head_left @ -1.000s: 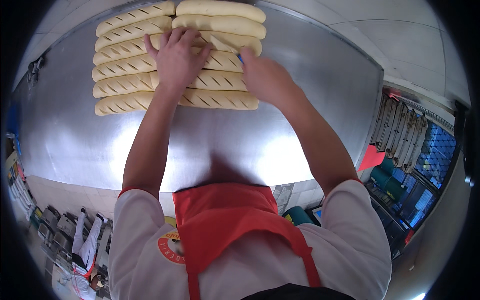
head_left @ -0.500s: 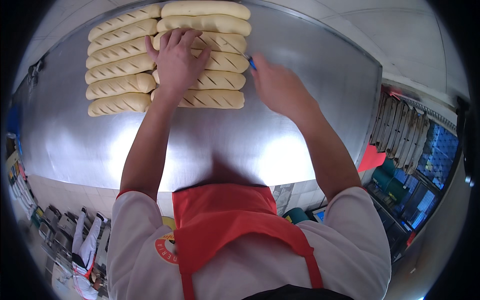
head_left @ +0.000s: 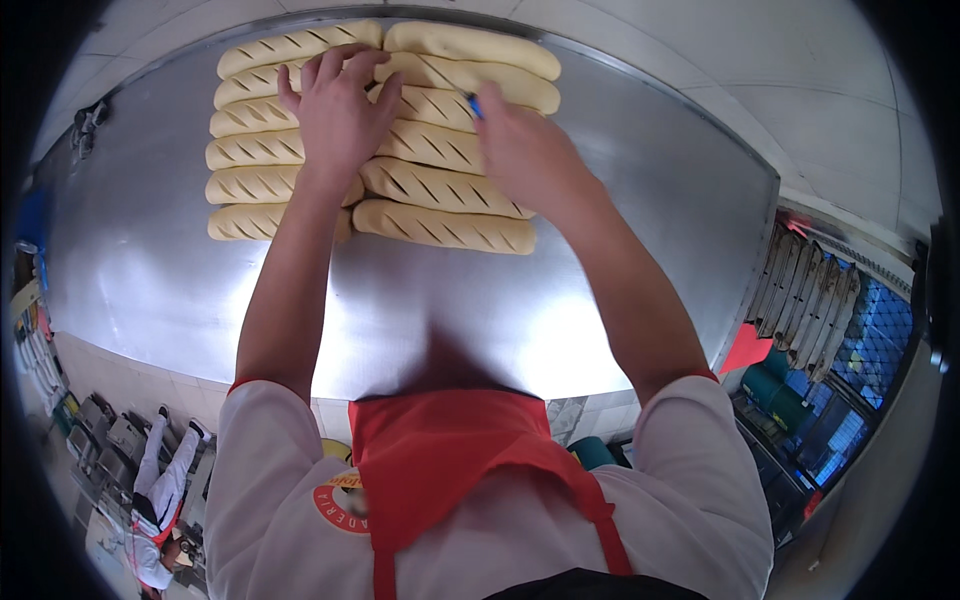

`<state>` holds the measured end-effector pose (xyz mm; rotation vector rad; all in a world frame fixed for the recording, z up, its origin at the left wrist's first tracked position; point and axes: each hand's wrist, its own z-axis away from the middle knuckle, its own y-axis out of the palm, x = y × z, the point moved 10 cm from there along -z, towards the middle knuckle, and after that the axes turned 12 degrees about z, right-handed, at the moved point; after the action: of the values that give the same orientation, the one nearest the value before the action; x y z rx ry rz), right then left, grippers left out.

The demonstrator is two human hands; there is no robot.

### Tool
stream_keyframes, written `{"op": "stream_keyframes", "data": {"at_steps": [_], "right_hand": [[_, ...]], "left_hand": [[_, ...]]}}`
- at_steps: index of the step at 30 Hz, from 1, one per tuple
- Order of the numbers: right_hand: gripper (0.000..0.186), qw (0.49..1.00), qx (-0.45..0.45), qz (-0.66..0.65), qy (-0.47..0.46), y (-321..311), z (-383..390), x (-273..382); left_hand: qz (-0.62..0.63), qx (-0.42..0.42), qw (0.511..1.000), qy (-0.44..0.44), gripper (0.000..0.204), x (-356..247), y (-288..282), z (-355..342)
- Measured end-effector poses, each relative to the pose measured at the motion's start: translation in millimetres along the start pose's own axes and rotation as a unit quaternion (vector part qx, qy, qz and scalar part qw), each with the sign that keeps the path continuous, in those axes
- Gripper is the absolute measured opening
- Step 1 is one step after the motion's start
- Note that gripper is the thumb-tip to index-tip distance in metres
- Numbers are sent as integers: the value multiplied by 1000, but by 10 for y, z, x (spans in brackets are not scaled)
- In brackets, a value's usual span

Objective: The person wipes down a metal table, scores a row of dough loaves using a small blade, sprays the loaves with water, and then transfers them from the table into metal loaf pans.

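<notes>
Stainless counter (head_left: 650,260) takes up most of the view, with two columns of raw dough loaves (head_left: 445,225) lying side by side toward its far edge. Nearly all of them have slanted slashes on top, though the farthest one in the right column looks smooth. Right hand (head_left: 530,150) has its fingers closed around a small blue-handled blade (head_left: 475,105), metal end over the second loaf (head_left: 525,85) from the far edge in that column. Left hand (head_left: 340,115) is spread wide over the loaves where the columns meet, gripping nothing; can't tell how hard it's pressing. Red apron (head_left: 440,420) sits right by the near edge.
</notes>
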<state>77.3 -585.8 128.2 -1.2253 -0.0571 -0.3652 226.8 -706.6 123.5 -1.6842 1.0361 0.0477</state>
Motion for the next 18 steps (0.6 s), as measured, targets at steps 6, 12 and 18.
{"op": "stream_keyframes", "data": {"at_steps": [6,12,18], "right_hand": [[16,998,53,30,36,161,-116,19],[17,998,12,50,26,-134,-157,62],[15,989,111,58,79,132,258,-354]], "left_hand": [[-7,23,999,-31,15,239,101,-39],[36,-3,999,15,24,-26,122,-84],[4,23,1000,2,32,-34,281,-21]]}}
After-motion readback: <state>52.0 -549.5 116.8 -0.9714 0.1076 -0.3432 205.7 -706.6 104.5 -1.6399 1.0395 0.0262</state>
